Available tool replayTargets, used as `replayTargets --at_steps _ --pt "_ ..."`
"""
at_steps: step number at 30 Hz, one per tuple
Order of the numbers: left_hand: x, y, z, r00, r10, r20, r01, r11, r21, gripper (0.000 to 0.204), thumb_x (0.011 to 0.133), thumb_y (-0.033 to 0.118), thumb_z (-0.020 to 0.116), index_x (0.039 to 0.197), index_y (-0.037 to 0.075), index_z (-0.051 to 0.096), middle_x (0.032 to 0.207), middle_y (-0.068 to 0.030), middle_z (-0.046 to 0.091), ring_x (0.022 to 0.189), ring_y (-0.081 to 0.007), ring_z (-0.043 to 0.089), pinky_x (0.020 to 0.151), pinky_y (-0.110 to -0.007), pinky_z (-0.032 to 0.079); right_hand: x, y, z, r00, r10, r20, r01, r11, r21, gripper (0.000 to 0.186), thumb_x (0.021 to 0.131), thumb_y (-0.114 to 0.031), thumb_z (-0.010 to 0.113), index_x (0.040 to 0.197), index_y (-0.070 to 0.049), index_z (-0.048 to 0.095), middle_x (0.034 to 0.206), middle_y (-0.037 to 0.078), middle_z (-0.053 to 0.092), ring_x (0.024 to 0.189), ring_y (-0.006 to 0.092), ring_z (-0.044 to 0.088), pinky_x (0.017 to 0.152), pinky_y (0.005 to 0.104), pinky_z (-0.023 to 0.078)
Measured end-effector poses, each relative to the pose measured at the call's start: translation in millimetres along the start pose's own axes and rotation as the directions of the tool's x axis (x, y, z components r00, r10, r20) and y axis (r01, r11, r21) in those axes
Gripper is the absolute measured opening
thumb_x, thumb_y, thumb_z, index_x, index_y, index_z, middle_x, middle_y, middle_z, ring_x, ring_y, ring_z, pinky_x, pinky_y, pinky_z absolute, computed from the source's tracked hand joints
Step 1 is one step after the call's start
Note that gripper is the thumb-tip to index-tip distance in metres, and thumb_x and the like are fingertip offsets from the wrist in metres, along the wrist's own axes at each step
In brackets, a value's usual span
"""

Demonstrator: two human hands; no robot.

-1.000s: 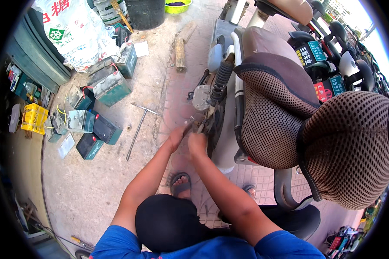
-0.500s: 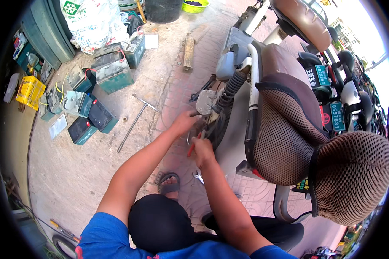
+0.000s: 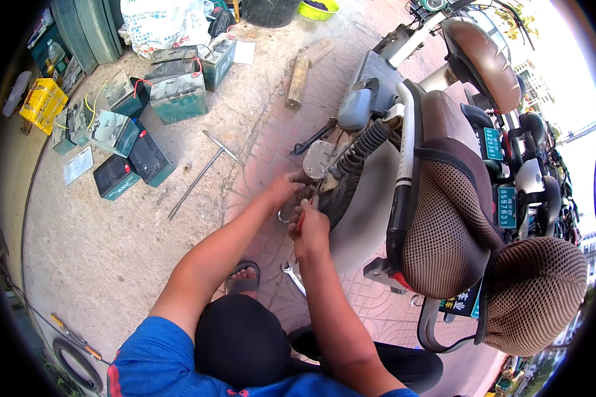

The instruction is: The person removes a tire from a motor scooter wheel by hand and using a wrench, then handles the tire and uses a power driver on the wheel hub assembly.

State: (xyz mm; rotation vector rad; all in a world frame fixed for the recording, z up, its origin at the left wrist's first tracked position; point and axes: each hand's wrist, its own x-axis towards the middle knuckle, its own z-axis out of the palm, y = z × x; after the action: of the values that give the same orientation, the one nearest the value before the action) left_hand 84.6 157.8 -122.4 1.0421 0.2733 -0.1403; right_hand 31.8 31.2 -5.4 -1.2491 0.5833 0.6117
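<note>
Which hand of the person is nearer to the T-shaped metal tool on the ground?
The left. The left hand is to the right of the T-shaped metal tool, apart from it; the right hand is farther right, holding a red-handled tool.

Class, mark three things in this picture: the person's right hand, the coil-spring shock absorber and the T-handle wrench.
Right hand [image 3: 313,230]: head view, back of the hand.
Coil-spring shock absorber [image 3: 359,152]: head view, middle of the coils.
T-handle wrench [image 3: 196,184]: head view, middle of its long shaft.
</note>
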Motion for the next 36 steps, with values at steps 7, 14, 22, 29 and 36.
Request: replayTargets --at_steps 7,14,22,29,36 --pt "-2 -5 1 0.993 0.118 0.027 -0.121 0.952 0.281 0.047 0.093 -0.002 0.059 0.139 -0.001 0.066 0.131 -0.0109 0.073 0.119 -0.0201 0.067 0.107 -0.035 0.050 5 -22 41 0.988 -0.023 -0.155 -0.005 0.984 -0.178 0.025 0.106 -0.029 0.060 0.091 -0.009 0.056 0.069 0.000 0.048 0.050 0.0105 0.041 0.043 0.0285 0.034" --pt "1 -11 3 0.984 0.172 0.046 -0.178 0.945 0.275 0.045 0.089 -0.002 0.058 0.133 0.000 0.069 0.124 -0.0124 0.075 0.116 -0.0223 0.069 0.103 -0.037 0.053 51 -71 32 0.943 0.320 -0.090 -0.320 0.947 0.014 0.025 0.106 -0.031 0.053 0.092 -0.011 0.052 0.070 0.002 0.044 0.047 0.0094 0.036 0.038 0.0227 0.029" --pt "-50 24 18 0.899 0.434 -0.056 -0.320 0.740 0.592 0.040 0.099 0.015 0.059 0.134 -0.002 0.066 0.129 -0.0202 0.073 0.120 -0.0317 0.070 0.105 -0.040 0.052 47 -49 10 0.998 0.025 0.052 -0.046 0.888 0.457 0.031 0.106 -0.031 0.067 0.085 -0.011 0.055 0.080 0.003 0.052 0.060 0.0124 0.050 0.045 0.0200 0.041" --pt "-108 56 55 0.794 0.590 0.144 -0.541 0.580 0.609 0.053 0.108 0.037 0.054 0.151 0.006 0.056 0.152 -0.0194 0.060 0.140 -0.0356 0.058 0.119 -0.041 0.042 30 -34 27 0.971 -0.239 -0.011 0.224 0.892 0.392 0.037 0.108 -0.033 0.065 0.121 0.002 0.064 0.110 0.008 0.067 0.100 0.0195 0.066 0.085 0.0344 0.059" --pt "-106 64 72 0.893 0.417 0.169 -0.426 0.664 0.615 0.057 0.109 0.033 0.053 0.157 0.002 0.048 0.159 -0.0190 0.052 0.145 -0.0341 0.053 0.119 -0.039 0.043 -22 -39 12 0.978 -0.194 0.073 0.152 0.913 0.380 0.041 0.114 -0.042 0.051 0.134 -0.007 0.060 0.134 0.009 0.063 0.123 0.0220 0.062 0.107 0.0384 0.053"
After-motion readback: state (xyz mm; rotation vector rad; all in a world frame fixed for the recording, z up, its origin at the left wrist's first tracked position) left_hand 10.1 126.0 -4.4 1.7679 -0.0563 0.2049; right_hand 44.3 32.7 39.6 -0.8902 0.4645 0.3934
